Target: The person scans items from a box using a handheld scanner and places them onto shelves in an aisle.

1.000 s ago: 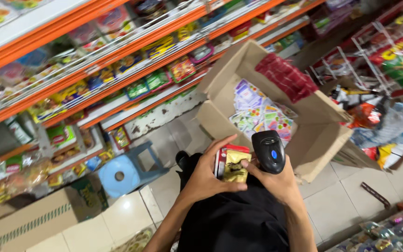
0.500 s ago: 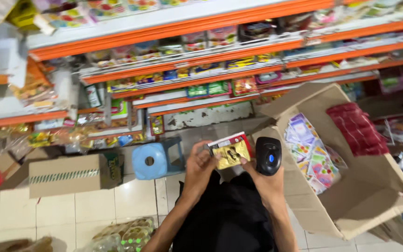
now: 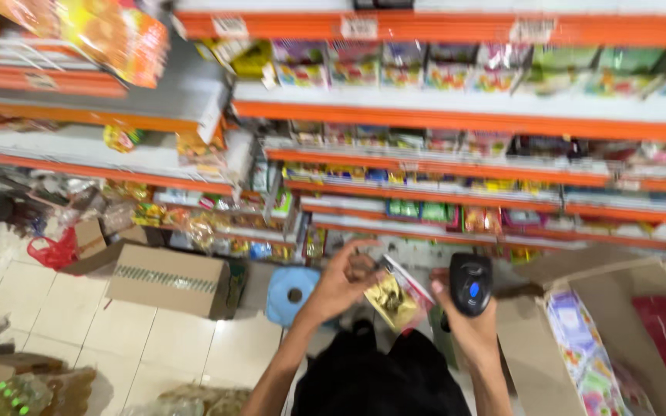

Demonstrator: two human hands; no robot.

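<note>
Down below, two hands work in front of the orange shelves [image 3: 456, 119]. One gold snack packet [image 3: 396, 302] is pinched in the left hand [image 3: 342, 281]. One black scanner [image 3: 470, 283] is gripped in the right hand [image 3: 464, 327], just beside the packet. Two cardboard boxes sit on the floor: one closed [image 3: 167, 281], one open [image 3: 580, 339]. One blue stool [image 3: 293, 294] stands between them.

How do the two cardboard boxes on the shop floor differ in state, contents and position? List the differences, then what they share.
The cardboard box on the left is shut, its contents hidden; the open box on the right has its flaps up and shows colourful packets and a red pack. The left one lies away from the hands; the right one stands beside the right hand holding a black scanner. Both are brown cardboard on the tiled floor.
</note>
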